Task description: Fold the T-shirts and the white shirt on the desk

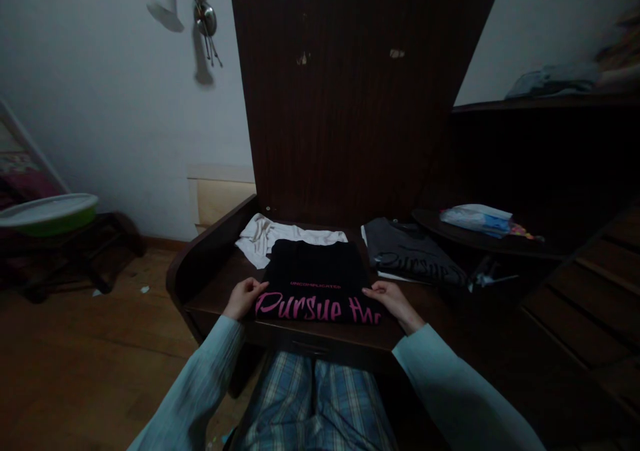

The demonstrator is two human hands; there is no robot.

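Where the frame's far left darkens, a green basin (50, 214) with a pale rim sits on a low stand, and a wall lamp (165, 1) hangs at the upper left. Lower centre, on the near edge of a dark wooden desk (215, 291), lies a folded black T-shirt (315, 268). The left hand (244, 298) grasps its left edge, fingers curled onto the cloth. Pink script across the near end reads "Pursue", then a word cut off by the fold after "H"; above it, small pink capitals read "UNCOMPLICATED". The lettering faces the person upright, so the shirt's top points toward the upper frame, away from the body; whether its long axis runs that way or across cannot be told. Behind it, a crumpled white garment (265, 238) touches its far edge. The right hand (393, 301) grips the shirt's right edge. Right of centre lies a grey T-shirt (410, 258) with dark "Pursue" script, then a plastic bag (475, 218) on a shelf.
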